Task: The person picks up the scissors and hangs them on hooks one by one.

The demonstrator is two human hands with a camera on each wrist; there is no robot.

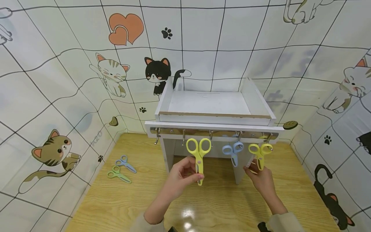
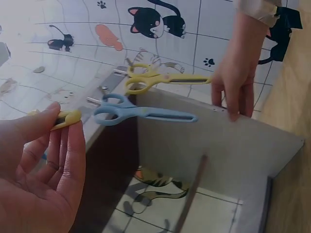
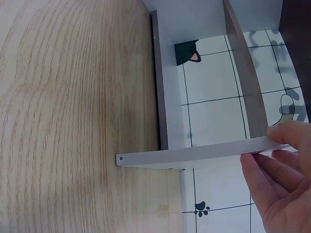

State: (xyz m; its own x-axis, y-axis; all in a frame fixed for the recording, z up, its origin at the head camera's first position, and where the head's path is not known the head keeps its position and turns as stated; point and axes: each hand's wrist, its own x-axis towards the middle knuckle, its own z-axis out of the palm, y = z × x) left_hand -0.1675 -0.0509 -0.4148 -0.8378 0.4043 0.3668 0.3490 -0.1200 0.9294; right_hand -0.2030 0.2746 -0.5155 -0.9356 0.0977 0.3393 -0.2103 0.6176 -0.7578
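Note:
My left hand pinches yellow scissors by the covered blades, between thumb and fingers. Their handle loops point up, right by the middle hooks of the metal hook rail. Blue scissors hang from a hook to the right. A second yellow pair hangs from the rightmost hook, in front of the right hand in the head view. My right hand grips the front edge of the white shelf's right side panel, thumb on one face and fingers on the other.
The white shelf stands against the cat-patterned wall covering, with an open tray top. On the wooden table, blue scissors and green scissors lie at the left. Bare hooks line the rail's left part.

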